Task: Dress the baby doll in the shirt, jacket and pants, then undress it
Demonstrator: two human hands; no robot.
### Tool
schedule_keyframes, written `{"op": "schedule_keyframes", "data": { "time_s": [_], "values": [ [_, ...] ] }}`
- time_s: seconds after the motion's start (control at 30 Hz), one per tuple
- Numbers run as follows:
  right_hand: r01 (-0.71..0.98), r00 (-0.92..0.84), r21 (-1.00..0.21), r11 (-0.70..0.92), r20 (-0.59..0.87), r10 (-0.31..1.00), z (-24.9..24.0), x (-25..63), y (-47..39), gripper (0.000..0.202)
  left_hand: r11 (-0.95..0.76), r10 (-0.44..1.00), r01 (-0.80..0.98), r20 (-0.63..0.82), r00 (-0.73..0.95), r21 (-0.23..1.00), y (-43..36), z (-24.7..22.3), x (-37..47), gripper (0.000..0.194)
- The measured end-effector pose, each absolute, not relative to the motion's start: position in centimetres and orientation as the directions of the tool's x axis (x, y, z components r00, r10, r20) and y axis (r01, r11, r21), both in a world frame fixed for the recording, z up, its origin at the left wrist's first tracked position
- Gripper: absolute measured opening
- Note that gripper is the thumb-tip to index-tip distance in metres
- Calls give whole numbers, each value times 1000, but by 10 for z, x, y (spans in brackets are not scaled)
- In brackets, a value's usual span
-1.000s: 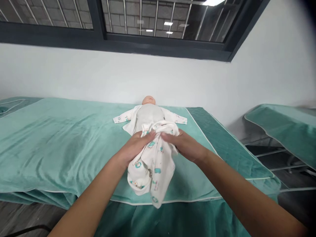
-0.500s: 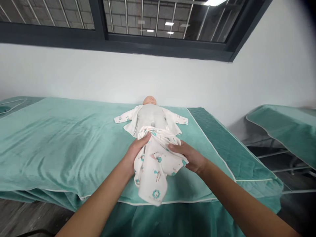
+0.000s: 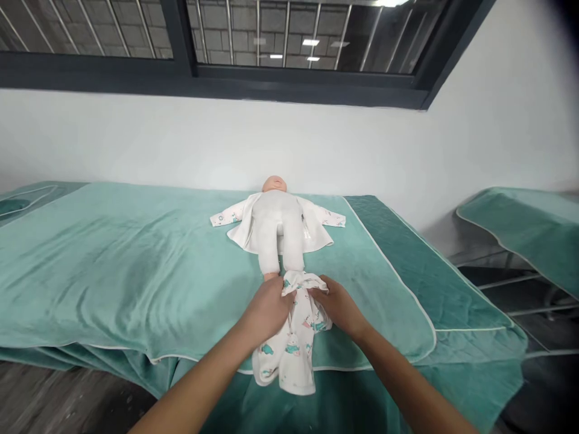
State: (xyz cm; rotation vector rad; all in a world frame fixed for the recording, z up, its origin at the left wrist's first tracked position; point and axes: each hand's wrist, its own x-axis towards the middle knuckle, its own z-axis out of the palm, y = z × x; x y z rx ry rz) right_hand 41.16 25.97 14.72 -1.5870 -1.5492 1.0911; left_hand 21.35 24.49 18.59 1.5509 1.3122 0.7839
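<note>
A baby doll [image 3: 278, 211] with a white cloth body lies on its back, head toward the wall and legs toward me. Its arms are in the sleeves of a patterned white jacket [image 3: 314, 226], which is spread open at the front. At the doll's feet, my left hand [image 3: 272, 307] is closed on the left side of the waistband of small printed pants [image 3: 294, 352]. The waistband's other side is pinched by my right hand [image 3: 339, 307]. Both pant legs hang toward me over the bed's front edge. One foot is mostly hidden by my left hand, the other by the pants.
A light green blanket [image 3: 136, 259] covers the bed, with a darker green cover [image 3: 452, 307] showing at the right. Behind it are a white wall [image 3: 226, 144] and a dark-framed window [image 3: 307, 87]. Another green-covered bed [image 3: 520, 223] stands at the right.
Both hands have drawn the pants toward me, from over the doll's thighs to its feet. The doll's white legs now show. The jacket and doll have stayed in place.
</note>
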Motion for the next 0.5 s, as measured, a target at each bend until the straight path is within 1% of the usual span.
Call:
{"op": "schedule_keyframes", "data": {
  "time_s": [0.07,0.13,0.2,0.27,0.33,0.4,0.5],
  "values": [
    [511,-42,-859,-48,-80,996,147,407,261,22,-43,966,497,-90,241,867,244,183,214,19],
    [509,-77,-861,6,-39,996,149,403,261,23,-70,959,528,-88,269,846,242,184,215,20],
    [445,-143,-893,59,-6,990,152,401,261,27,-82,960,515,-71,271,853,242,187,217,22],
    [346,-205,-936,70,-2,979,155,402,259,33,-76,967,498,-57,248,864,242,193,219,22],
    [240,-251,-970,30,-32,967,156,404,259,40,-63,971,465,-53,233,883,243,199,220,21],
    [132,-262,-991,-22,-57,963,153,407,260,43,-47,972,391,-48,230,919,244,204,220,21],
    [-34,-170,-999,-36,-29,985,143,409,267,46,4,971,211,-54,233,977,250,209,219,25]
  ]
}}
